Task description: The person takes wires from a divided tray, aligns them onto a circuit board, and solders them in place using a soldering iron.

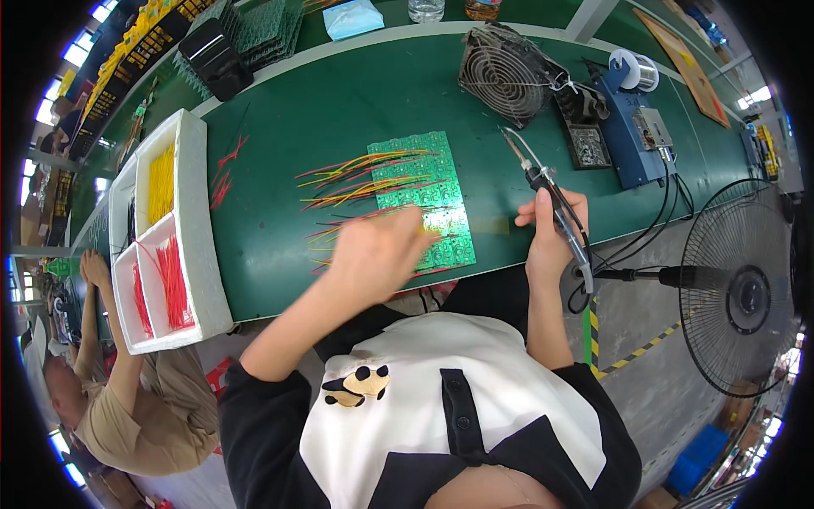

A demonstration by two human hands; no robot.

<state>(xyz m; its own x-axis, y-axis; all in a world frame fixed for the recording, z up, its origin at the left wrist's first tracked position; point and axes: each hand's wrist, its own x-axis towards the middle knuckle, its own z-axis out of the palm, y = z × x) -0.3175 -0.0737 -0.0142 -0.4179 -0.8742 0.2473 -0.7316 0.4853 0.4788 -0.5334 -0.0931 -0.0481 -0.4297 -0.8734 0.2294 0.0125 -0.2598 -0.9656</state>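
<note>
A green circuit board panel (458,216) lies on the green bench in front of me. Rows of red, yellow and black wires (343,199) stick out past its left side. Over the panel's lower left part is my left hand (381,254), slightly blurred, its fingers curled together above the board. A yellowish patch shows by its fingertips, but what they pinch is hidden. My right hand (555,225), right of the panel, is wrapped round a soldering iron (560,208) with a thin feed tube at its tip. The iron points up and to the left, apart from the board.
On the left, a white foam tray (216,288) holds yellow, red and black wires. Loose red wires (225,174) lie beside it. A small fan (504,76), a blue soldering unit (627,119) and a solder spool (636,69) stand at back right. Another person (144,407) works at left.
</note>
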